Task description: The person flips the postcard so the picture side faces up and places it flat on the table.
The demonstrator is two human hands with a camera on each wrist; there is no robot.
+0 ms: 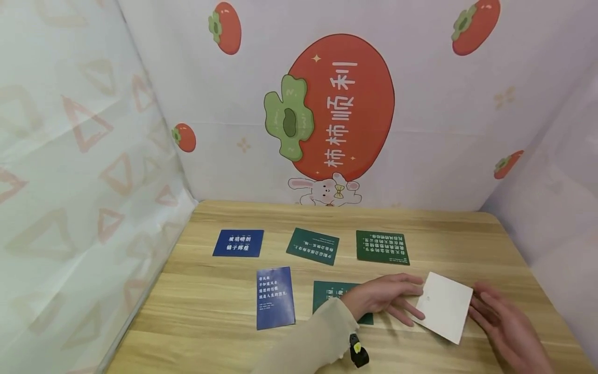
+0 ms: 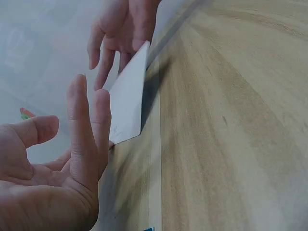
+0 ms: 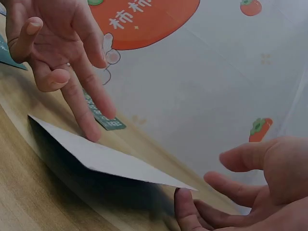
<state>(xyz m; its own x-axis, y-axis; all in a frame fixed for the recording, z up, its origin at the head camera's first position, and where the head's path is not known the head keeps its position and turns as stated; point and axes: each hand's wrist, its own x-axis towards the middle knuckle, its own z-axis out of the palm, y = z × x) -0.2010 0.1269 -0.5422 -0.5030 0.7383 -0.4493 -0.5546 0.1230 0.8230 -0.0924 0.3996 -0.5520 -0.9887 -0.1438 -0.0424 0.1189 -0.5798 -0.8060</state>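
A white card [image 1: 445,306], blank side up, is tilted with its right end raised off the table, a dark shadow under it in the right wrist view. My left hand [image 1: 380,298] reaches over its left side with fingers spread, one fingertip at the card's edge. At the opposite edge, my right hand [image 1: 509,324] has a fingertip just under the corner of the card, its thumb apart from it. Partly behind my left forearm lies a green card [image 1: 327,301] with white writing.
Across the wooden table [image 1: 196,311] lie a blue card [image 1: 238,243], a taller blue card [image 1: 274,298], a green card [image 1: 313,246] and a darker green card [image 1: 382,247]. A printed cloth [image 1: 434,130] hangs behind the table's back edge.
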